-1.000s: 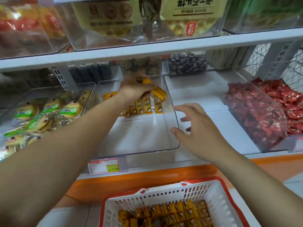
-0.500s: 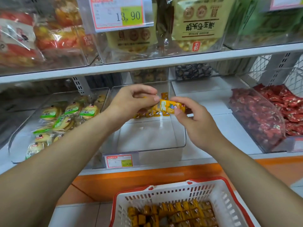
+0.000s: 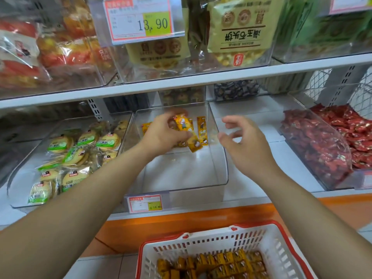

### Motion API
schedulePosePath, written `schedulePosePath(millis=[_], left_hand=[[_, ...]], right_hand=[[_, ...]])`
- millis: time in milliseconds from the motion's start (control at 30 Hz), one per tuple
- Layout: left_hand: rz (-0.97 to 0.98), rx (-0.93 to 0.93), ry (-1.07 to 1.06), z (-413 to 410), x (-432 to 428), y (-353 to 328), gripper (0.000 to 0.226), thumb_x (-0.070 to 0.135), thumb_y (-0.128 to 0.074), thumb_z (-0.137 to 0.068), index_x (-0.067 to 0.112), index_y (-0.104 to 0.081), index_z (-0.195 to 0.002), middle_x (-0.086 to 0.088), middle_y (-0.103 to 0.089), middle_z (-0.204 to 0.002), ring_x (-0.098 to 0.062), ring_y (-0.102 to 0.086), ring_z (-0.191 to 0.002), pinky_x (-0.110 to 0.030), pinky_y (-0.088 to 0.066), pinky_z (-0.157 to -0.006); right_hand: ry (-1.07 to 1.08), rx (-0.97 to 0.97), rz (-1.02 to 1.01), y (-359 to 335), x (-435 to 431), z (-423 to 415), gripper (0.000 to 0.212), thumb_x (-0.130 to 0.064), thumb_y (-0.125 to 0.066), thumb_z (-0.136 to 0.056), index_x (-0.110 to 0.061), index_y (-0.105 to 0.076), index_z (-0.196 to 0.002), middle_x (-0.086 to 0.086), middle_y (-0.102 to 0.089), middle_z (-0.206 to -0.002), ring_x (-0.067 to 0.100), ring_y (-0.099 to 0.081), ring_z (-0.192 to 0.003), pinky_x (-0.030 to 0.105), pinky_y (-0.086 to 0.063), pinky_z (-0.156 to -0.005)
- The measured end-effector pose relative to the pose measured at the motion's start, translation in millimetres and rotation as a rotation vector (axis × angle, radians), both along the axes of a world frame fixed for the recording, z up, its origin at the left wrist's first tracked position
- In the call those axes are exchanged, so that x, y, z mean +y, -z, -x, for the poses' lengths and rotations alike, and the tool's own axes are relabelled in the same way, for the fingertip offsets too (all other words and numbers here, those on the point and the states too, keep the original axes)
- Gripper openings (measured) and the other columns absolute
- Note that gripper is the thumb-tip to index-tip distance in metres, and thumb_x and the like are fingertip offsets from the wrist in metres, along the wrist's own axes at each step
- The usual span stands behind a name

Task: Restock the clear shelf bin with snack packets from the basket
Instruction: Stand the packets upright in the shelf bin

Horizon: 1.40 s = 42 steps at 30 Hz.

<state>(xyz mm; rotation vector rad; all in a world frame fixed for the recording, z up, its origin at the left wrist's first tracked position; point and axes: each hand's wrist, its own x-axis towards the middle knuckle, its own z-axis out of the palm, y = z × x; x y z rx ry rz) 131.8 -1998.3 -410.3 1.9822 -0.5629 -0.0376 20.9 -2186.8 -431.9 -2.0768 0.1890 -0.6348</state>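
Our left hand [image 3: 167,133] pinches a packet [image 3: 183,122] at the bin's [image 3: 221,158] back row [image 3: 202,130]. Right hand [image 3: 245,141] hovers beside the bin, fingers spread, empty. Basket [image 3: 281,248] sits below, stocked. Risk: a loose pinch drops the packet flat, toppling the row.

upper price tag [image 3: 141,19] reads 13.90, lower price tag [image 3: 145,203] blurred, yellow bag [image 3: 241,31] bears upside-down chinese characters

Basket [image 3: 213,241] before the shelf, packets [image 3: 202,130] at the bin's [image 3: 220,158] back, biscuits [image 3: 74,154] left
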Motion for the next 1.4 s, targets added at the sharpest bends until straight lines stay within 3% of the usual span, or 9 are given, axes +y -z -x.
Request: schedulePosePath(millis=[67,167,300,433,533,800,933,1267,1400], left_hand=[[-0.076,-0.075,-0.089,-27,-2,8,0.046,0.007,-0.086,-0.077,0.02,-0.064,-0.116,0.012,-0.062,-0.096,-0.006,-0.059,-0.079,-0.011,-0.049,-0.072],[-0.08,-0.084,-0.173,-59,-12,18,0.044,0.013,-0.087,-0.076,0.024,-0.059,-0.107,0.012,-0.058,-0.092,-0.009,-0.057,-0.08,-0.014,-0.044,-0.065],[-0.16,-0.12,-0.193,-82,-27,24,0.042,0.021,-0.087,-0.078,0.028,-0.055,-0.105,0.006,-0.057,-0.108,-0.006,-0.053,-0.083,-0.007,-0.037,-0.058],[-0.234,-0.178,-0.15,-90,-35,27,0.042,0.017,-0.083,-0.081,0.024,-0.054,-0.11,0.001,-0.057,-0.113,-0.018,-0.056,-0.095,-0.011,-0.038,-0.059],[-0.267,-0.216,-0.127,-91,-33,27,0.042,0.012,-0.081,-0.082,0.025,-0.051,-0.109,0.002,-0.056,-0.11,-0.02,-0.056,-0.098,-0.011,-0.037,-0.062],[-0.308,-0.23,-0.095,-88,-28,29,0.042,0.009,-0.079,-0.084,0.025,-0.049,-0.109,0.003,-0.056,-0.103,-0.02,-0.058,-0.093,-0.018,-0.043,-0.066],[-0.388,-0.266,-0.1,-85,-36,28,0.042,0.01,-0.076,-0.085,0.028,-0.047,-0.109,0.008,-0.055,-0.092,-0.012,-0.057,-0.08,-0.016,-0.04,-0.057],[-0.743,-0.357,-0.029,-93,-66,26,0.041,0.004,-0.07,-0.085,0.015,-0.053,-0.12,-0.01,-0.059,-0.108,-0.03,-0.057,-0.093,-0.042,-0.054,-0.078],[-0.841,-0.478,-0.004,-94,-74,34,0.04,0.003,-0.067,-0.089,0.013,-0.049,-0.123,-0.013,-0.06,-0.105,-0.033,-0.06,-0.091,-0.045,-0.055,-0.078]], right_hand=[[-0.054,0.141,0.064,16,1,0,0.058,-0.039,-0.064,-0.091,-0.032,-0.04,-0.143,-0.008,-0.049,-0.135,0.009,-0.057,-0.108,0.032,-0.048,-0.088],[-0.176,0.176,0.154,37,8,-1,0.064,-0.046,-0.059,-0.093,-0.043,-0.021,-0.144,-0.012,-0.045,-0.135,0.01,-0.054,-0.117,0.032,-0.048,-0.091],[-0.149,0.145,0.222,49,3,-6,0.066,-0.046,-0.054,-0.095,-0.036,-0.02,-0.151,-0.011,-0.042,-0.141,0.011,-0.054,-0.119,0.03,-0.05,-0.091],[-0.152,0.167,0.256,54,3,-5,0.069,-0.051,-0.055,-0.093,-0.038,-0.018,-0.15,-0.01,-0.042,-0.142,0.013,-0.057,-0.117,0.038,-0.054,-0.093],[-0.138,0.164,0.28,56,3,-5,0.073,-0.052,-0.057,-0.092,-0.038,-0.015,-0.151,-0.01,-0.04,-0.145,0.013,-0.057,-0.119,0.035,-0.052,-0.095],[-0.157,0.145,0.264,55,2,-4,0.071,-0.049,-0.059,-0.092,-0.048,-0.012,-0.145,-0.011,-0.04,-0.143,0.012,-0.056,-0.12,0.032,-0.051,-0.094],[-0.16,0.157,0.273,58,2,-4,0.076,-0.048,-0.059,-0.092,-0.041,-0.011,-0.15,-0.01,-0.039,-0.143,0.011,-0.054,-0.12,0.027,-0.048,-0.091],[-0.157,0.172,0.26,58,2,-3,0.075,-0.045,-0.059,-0.093,-0.039,-0.013,-0.152,-0.01,-0.04,-0.14,0.011,-0.055,-0.117,0.026,-0.047,-0.088],[-0.154,0.174,0.263,58,3,-3,0.075,-0.044,-0.06,-0.093,-0.038,-0.015,-0.152,-0.008,-0.04,-0.14,0.012,-0.055,-0.118,0.025,-0.046,-0.089]])
